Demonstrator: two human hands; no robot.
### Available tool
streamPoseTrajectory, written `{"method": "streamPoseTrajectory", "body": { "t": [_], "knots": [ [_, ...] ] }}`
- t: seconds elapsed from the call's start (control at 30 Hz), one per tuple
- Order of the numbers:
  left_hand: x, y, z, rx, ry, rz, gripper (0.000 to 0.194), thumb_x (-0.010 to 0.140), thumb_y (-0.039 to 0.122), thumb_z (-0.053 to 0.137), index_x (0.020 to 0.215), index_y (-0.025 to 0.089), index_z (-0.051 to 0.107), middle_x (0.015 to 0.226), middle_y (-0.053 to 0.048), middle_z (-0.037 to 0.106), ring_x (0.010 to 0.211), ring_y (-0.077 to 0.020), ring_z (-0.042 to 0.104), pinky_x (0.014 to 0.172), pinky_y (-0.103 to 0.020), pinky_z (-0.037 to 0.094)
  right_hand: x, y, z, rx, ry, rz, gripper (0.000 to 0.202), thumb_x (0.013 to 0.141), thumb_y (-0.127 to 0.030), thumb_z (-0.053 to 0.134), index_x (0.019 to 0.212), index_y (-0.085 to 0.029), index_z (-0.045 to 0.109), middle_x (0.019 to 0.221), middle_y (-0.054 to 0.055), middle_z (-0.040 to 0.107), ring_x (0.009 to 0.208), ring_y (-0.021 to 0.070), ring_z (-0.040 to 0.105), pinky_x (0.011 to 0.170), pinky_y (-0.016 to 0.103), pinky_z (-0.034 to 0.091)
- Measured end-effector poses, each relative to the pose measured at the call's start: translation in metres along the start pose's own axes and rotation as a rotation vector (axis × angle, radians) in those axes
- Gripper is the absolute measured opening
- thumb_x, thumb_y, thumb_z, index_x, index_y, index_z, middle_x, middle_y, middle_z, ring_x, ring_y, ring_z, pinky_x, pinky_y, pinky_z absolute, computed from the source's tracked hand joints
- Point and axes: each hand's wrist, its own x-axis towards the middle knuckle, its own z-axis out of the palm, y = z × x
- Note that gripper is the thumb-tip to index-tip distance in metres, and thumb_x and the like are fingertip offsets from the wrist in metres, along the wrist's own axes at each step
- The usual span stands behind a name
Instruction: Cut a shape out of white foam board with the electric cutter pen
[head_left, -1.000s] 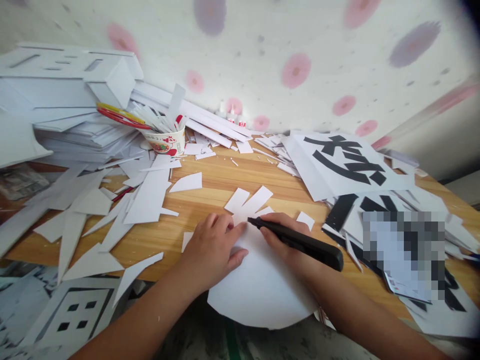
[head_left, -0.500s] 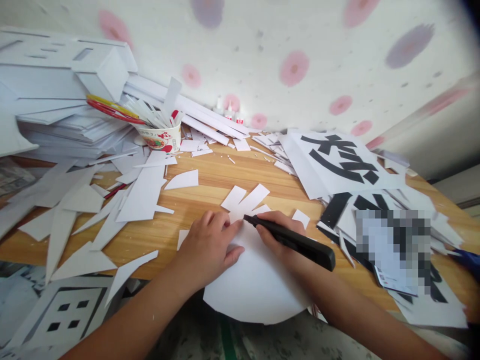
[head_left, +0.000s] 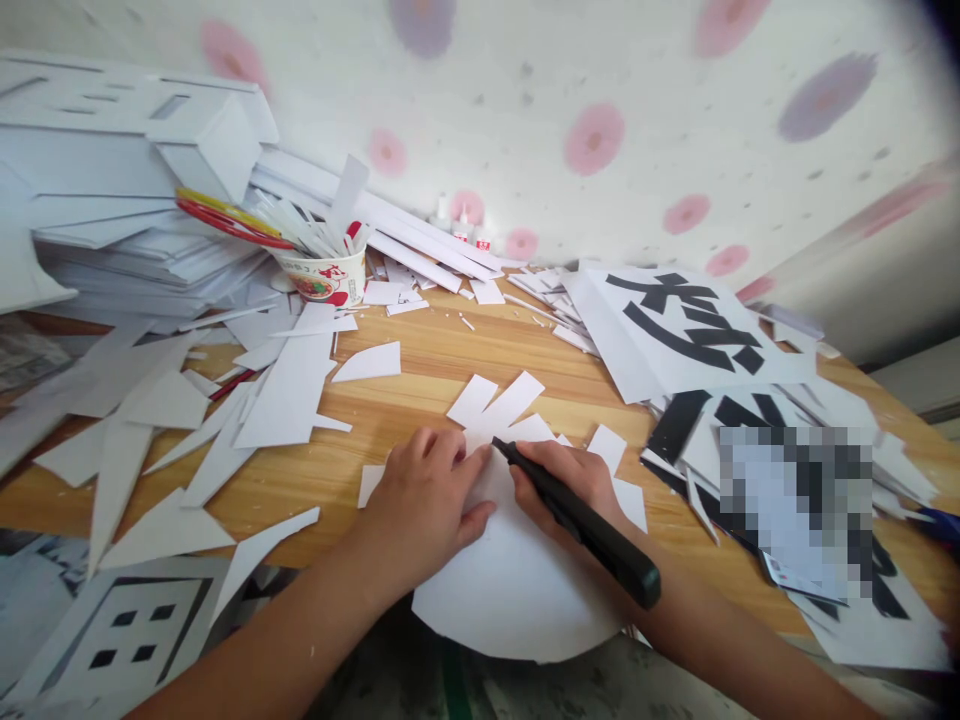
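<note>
Wooden tabletop [head_left: 420, 400] is pretty much littered with white scraps [head_left: 277, 390], printed cup [head_left: 330, 280] parked around 10 o'clock. Down at 6 o'clock, a rounded white sheet [head_left: 510, 595] is touched by the left hand [head_left: 431, 490], thumb spread wide; a black cutter [head_left: 585, 530] is gripped by the right hand [head_left: 577, 470].

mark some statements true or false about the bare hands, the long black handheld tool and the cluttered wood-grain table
1. The right hand grips the long black handheld tool. True.
2. The left hand is raised, touching nothing. False: it rests on the white sheet with a curved edge.
3. The tool's tip is near the left hand's fingers. True.
4. The white cup with red print stands right of the small white bottles in the picture. False: it stands left of them.
5. The wood-grain table has white scraps on both sides. True.
</note>
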Motion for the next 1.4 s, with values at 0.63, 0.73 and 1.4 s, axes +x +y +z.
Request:
{"method": "streamPoseTrajectory", "body": {
  "t": [0.63, 0.73, 1.4],
  "knots": [
    [0.002, 0.004, -0.002, 0.031, -0.051, -0.065, 0.052, 0.082, 0.043, 0.062, 0.130, 0.024, 0.057, 0.113, -0.011, 0.057, 0.104, -0.0324, 0.046, 0.084, -0.050, 0.044, -0.002, 0.000, -0.003, 0.004, -0.032, 0.003, 0.002, 0.085, -0.020, 0.056, 0.087, -0.020, 0.057, 0.062, -0.002, 0.058, 0.051, 0.0115, 0.053, 0.051, 0.023, 0.042],
    [0.002, 0.004, -0.003, 0.030, -0.049, -0.067, 0.052, 0.082, 0.043, 0.062, 0.130, 0.024, 0.057, 0.113, -0.010, 0.056, 0.104, -0.0320, 0.046, 0.084, -0.050, 0.045, -0.001, -0.003, -0.004, 0.004, -0.057, 0.006, 0.003, 0.086, -0.021, 0.055, 0.083, -0.020, 0.056, 0.060, -0.003, 0.056, 0.050, 0.0113, 0.052, 0.050, 0.023, 0.041],
    [-0.001, 0.002, -0.003, 0.026, -0.018, -0.024, 0.047, 0.084, 0.037, 0.061, 0.128, 0.023, 0.057, 0.108, -0.010, 0.055, 0.101, -0.0304, 0.046, 0.084, -0.048, 0.045, 0.001, -0.002, -0.007, 0.072, 0.024, 0.198, 0.007, 0.082, -0.024, 0.061, 0.089, -0.026, 0.063, 0.073, -0.003, 0.072, 0.062, 0.0145, 0.069, 0.057, 0.023, 0.053]
  ]
}}
